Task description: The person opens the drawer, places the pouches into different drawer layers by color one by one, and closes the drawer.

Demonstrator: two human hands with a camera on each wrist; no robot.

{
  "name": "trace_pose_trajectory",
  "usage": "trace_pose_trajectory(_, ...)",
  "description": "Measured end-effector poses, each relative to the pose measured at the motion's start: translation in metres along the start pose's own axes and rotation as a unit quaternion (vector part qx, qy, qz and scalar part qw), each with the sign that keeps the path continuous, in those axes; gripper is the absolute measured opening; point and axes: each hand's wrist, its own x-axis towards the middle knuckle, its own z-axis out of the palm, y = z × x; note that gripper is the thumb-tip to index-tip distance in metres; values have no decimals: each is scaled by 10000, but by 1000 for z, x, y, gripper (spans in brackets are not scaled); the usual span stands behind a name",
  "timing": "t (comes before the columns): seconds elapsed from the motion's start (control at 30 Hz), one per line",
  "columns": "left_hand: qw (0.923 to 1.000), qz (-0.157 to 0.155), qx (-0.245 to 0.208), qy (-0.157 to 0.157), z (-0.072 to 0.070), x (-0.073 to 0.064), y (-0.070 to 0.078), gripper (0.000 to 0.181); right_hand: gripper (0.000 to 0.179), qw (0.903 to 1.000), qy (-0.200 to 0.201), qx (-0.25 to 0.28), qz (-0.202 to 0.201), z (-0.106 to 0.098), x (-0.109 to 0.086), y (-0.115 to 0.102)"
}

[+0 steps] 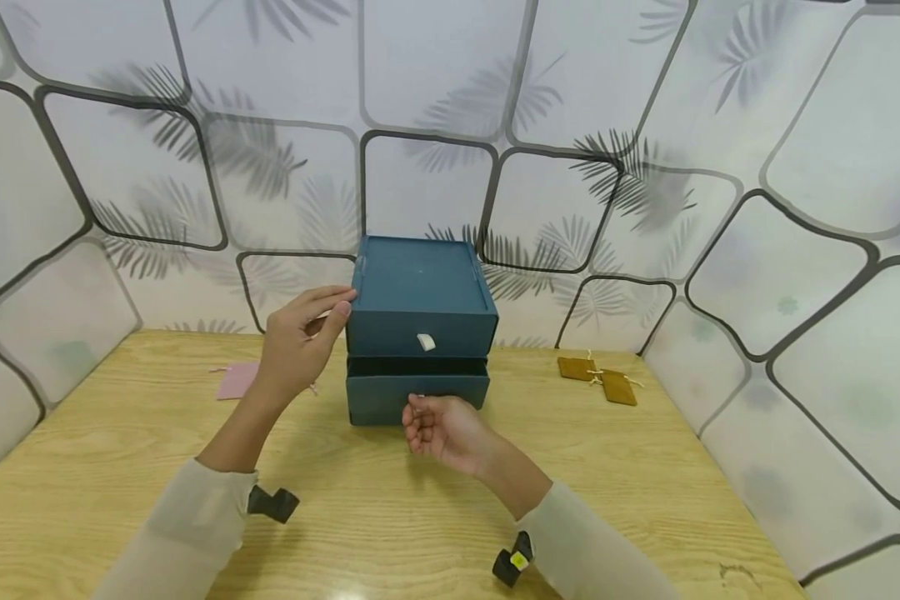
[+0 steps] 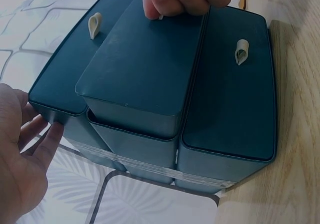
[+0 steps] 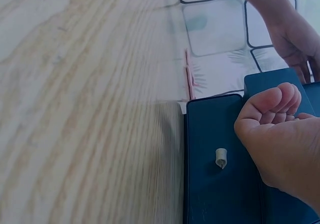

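Note:
A dark blue cabinet [image 1: 420, 279] with three stacked drawers stands on the table against the wall. Its middle drawer [image 2: 142, 59] is pulled partly out, and a dark gap shows above its front. My right hand [image 1: 450, 429] pinches that drawer's small light pull tab between thumb and curled fingers; only a sliver of the tab shows. On the cabinet's upper left side, my left hand [image 1: 296, 342] rests its fingertips and thumb near the top edge. The top drawer [image 2: 75, 59] and bottom drawer [image 2: 232, 94] are pushed in, each with a cream loop tab.
A pink pouch [image 1: 236, 381] lies on the table left of the cabinet, partly behind my left forearm. To the right lie two brown drawstring pouches [image 1: 618, 387]. A patterned wall covering [image 1: 435, 192] closes off the back and both sides of the wooden table [image 1: 360, 517].

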Motion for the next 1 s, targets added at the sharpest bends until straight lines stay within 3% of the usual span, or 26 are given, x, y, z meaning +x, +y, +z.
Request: trace_pose_trajectory(1.0, 10000, 3, -13, -16, 0, -1, -3, 25, 33, 9996, -68, -262, -34, 4, -12, 4)
